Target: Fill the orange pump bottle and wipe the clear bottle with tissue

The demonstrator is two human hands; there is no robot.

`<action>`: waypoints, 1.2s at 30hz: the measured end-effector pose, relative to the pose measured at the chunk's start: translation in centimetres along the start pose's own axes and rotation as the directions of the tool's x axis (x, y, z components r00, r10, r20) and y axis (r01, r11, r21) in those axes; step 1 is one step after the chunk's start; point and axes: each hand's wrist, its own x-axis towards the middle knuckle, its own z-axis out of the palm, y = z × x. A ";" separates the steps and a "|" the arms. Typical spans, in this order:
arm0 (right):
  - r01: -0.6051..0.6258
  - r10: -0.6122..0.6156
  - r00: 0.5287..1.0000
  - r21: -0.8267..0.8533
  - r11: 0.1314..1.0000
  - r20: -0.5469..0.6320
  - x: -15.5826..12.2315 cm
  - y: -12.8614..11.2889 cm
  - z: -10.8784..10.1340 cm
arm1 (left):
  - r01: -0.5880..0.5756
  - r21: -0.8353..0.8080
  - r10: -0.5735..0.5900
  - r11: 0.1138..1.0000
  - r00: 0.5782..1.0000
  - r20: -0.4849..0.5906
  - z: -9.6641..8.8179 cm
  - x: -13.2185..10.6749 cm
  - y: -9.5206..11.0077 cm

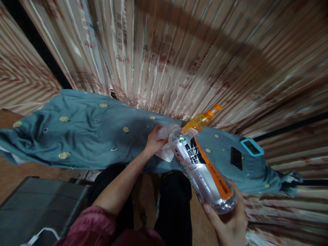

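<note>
My right hand is wrapped round the base of a large clear plastic drink bottle with a silver and orange label. The bottle is tilted, its narrow end pointing up and left. My left hand is closed on a crumpled whitish tissue by the bottle's upper end; whether it also grips the neck I cannot tell. Below that hand a flat white piece of tissue shows. Behind the drink bottle is a yellow liquid bottle with an orange top, its lower part hidden.
A blue-green patterned cloth covers the long surface before me. On its right side lie a black phone and a blue-framed device. A pleated curtain hangs behind. At lower left is a dark grey flat-topped piece.
</note>
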 end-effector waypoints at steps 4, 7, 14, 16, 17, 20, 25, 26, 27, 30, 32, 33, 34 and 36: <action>-0.015 0.015 1.000 0.005 1.000 0.008 -0.1 0.1 0.1 | 0.002 -0.020 -0.002 1.000 1.000 -0.005 0.0 0.0 0.1; -0.055 0.054 0.998 0.034 0.998 0.013 -0.1 0.0 0.1 | 0.006 -0.018 -0.006 1.000 1.000 -0.004 0.0 0.0 0.1; -0.013 0.013 1.000 0.008 1.000 0.012 -0.1 0.2 0.0 | 0.010 0.003 -0.010 1.000 1.000 -0.008 0.1 0.0 0.2; -0.008 0.008 1.000 0.013 1.000 0.011 -0.1 0.3 0.0 | 0.004 -0.001 -0.004 1.000 1.000 -0.001 0.1 0.0 0.1; -0.006 0.006 1.000 0.015 1.000 0.009 -0.1 0.3 0.0 | 0.001 -0.002 -0.001 1.000 1.000 -0.001 0.1 -0.1 0.1; 0.000 0.000 1.000 0.007 1.000 0.002 -0.1 0.3 0.0 | -0.003 -0.005 0.003 1.000 1.000 -0.002 0.0 -0.1 0.1; -0.009 0.009 1.000 0.017 1.000 -0.002 -0.1 -0.1 0.1 | 0.009 -0.005 -0.009 1.000 1.000 -0.006 0.0 0.0 0.3; -0.015 0.016 1.000 0.019 1.000 -0.005 -0.1 -0.2 0.1 | 0.011 -0.003 -0.011 1.000 1.000 -0.006 0.0 0.0 0.4; -0.024 0.024 1.000 0.020 1.000 -0.008 -0.1 -0.3 0.1 | 0.011 0.000 -0.011 1.000 1.000 -0.004 0.0 0.0 0.4; -0.045 0.045 0.999 0.027 0.999 -0.011 -0.1 -0.5 0.2 | 0.006 -0.005 -0.006 1.000 1.000 -0.004 -0.1 0.0 0.3; -0.055 0.055 0.998 0.032 0.998 -0.005 -0.1 -0.6 0.2 | 0.004 -0.020 -0.004 1.000 1.000 -0.006 0.0 0.0 0.2; -0.059 0.059 0.998 0.033 0.998 -0.003 -0.1 -0.7 0.3 | 0.003 -0.027 -0.003 1.000 1.000 -0.008 0.1 0.0 0.0; -0.063 0.063 0.998 0.034 0.997 -0.001 -0.1 -0.7 0.3 | 0.003 -0.033 -0.004 0.999 1.000 -0.009 0.1 0.0 -0.1; -0.075 0.074 0.997 0.045 0.996 0.005 -0.1 -0.6 0.3 | 0.005 -0.037 -0.006 0.999 1.000 -0.008 0.2 0.0 -0.3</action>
